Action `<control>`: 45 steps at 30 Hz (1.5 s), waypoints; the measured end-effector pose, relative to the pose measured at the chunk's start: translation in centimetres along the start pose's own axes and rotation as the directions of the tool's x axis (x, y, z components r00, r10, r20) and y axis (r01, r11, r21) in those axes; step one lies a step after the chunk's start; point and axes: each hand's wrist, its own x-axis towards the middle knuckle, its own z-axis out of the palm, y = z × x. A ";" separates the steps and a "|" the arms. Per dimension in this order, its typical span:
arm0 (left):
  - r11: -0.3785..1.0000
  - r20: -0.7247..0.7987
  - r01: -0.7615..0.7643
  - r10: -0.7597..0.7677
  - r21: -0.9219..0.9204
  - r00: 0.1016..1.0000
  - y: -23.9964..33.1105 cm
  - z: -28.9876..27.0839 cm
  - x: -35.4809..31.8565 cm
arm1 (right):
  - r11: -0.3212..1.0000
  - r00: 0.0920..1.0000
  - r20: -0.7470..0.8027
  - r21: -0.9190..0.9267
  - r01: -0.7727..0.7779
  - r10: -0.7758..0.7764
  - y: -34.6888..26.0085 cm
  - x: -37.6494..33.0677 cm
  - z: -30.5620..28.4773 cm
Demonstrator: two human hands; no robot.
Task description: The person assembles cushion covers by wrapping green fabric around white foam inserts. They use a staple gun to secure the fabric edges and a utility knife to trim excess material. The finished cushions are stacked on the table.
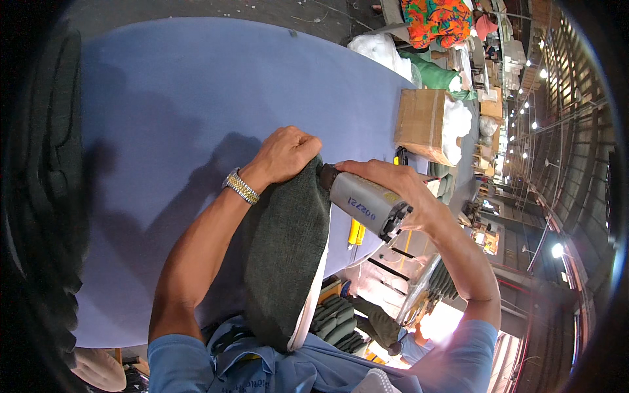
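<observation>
A dark grey-green padded cushion (285, 255) with a pale underside edge stands on end in front of my chest. My left hand (286, 154) is closed on its far tip, the fingers curled over the fabric. In my right hand (400, 187) is a silver-bodied power tool (362, 203), its exact kind unclear. The tool's dark nose meets or nearly meets the cushion's edge just right of my left fingers. Shadow and fabric hide the contact spot.
A blue cloth-covered table (177, 85) spreads under my arms. Dark cushions (46, 170) are piled at the left. A yellow-handled tool (356, 232) lies right of the cushion. Beyond it stands a cardboard box (419, 124) with white stuffing. Another person (436, 23) is at the far right.
</observation>
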 end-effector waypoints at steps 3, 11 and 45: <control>0.995 0.018 0.048 -0.050 0.092 0.999 0.0 0.1 0.0 | 0.998 0.998 0.002 0.012 0.065 -0.065 1.5 0.6 -0.1; 0.997 -0.014 0.047 -0.046 0.064 0.999 0.5 -0.1 0.0 | 0.999 0.997 -0.071 0.034 -0.002 0.004 0.0 0.4 1.5; 0.989 -0.192 -0.143 0.133 -0.040 0.972 12.6 -5.6 -2.7 | 0.943 0.743 -0.662 0.302 0.143 0.099 1.6 -5.6 13.2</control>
